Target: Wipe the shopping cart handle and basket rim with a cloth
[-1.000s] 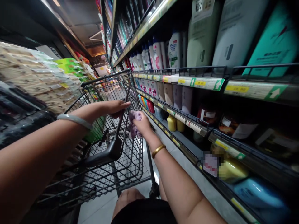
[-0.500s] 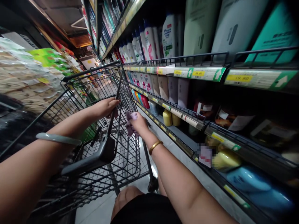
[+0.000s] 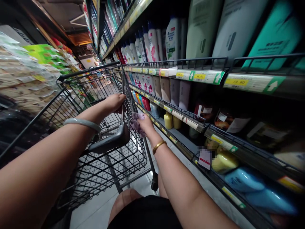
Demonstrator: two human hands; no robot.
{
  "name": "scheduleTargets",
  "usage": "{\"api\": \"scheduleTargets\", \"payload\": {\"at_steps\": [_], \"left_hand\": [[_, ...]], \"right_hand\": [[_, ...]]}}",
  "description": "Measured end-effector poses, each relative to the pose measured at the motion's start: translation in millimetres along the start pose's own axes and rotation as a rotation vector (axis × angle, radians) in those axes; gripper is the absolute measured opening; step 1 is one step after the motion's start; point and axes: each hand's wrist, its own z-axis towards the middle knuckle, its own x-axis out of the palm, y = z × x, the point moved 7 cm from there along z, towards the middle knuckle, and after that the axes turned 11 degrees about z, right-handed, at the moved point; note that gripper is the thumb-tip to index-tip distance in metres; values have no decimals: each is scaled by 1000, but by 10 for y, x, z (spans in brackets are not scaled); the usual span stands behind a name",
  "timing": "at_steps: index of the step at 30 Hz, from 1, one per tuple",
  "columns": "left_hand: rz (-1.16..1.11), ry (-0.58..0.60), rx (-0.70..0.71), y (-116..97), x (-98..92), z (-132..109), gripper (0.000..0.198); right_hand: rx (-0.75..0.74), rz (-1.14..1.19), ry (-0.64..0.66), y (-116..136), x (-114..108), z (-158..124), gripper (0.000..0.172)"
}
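Note:
A dark wire shopping cart (image 3: 102, 181) stands at a slant before me. My left hand (image 3: 116, 102), with a pale bangle at the wrist, is closed on the cart's upper side rail, just beyond the dark grip piece (image 3: 111, 143). Its fingertips are partly hidden behind the rail. To the right of the cart's side, my right hand (image 3: 145, 124) pinches a crumpled purple cloth (image 3: 137, 123). A gold bangle circles that wrist. Whether the cloth touches the cart's wire I cannot tell.
Shelves with wire fronts and price labels (image 3: 200, 76) run along the right, holding shampoo bottles (image 3: 172, 39). Low down lie yellow (image 3: 224, 162) and blue bottles (image 3: 245, 179), beside a small card (image 3: 205, 159). Stacked packages (image 3: 21, 70) line the left. Tiled floor (image 3: 92, 210) shows below.
My left hand has shifted slightly up and right along the rail. The cart's grip piece now appears farther right and higher. My right hand still holds the cloth, a little farther right.

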Motion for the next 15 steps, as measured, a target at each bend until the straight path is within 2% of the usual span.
{"api": "scheduleTargets", "payload": {"at_steps": [3, 6, 8, 13, 15], "left_hand": [[10, -6, -12, -43, 1, 25, 50], [22, -18, -25, -68, -3, 31, 56], [33, -19, -30, -71, -2, 28, 57], [83, -6, -23, -53, -30, 26, 52], [119, 16, -35, -35, -65, 19, 53]], "right_hand": [[1, 128, 14, 131, -13, -30, 22], [-115, 302, 68, 407, 55, -76, 29], [-177, 279, 84, 482, 54, -72, 31], [12, -51, 26, 157, -86, 29, 21], [7, -61, -6, 173, -98, 24, 19]]}}
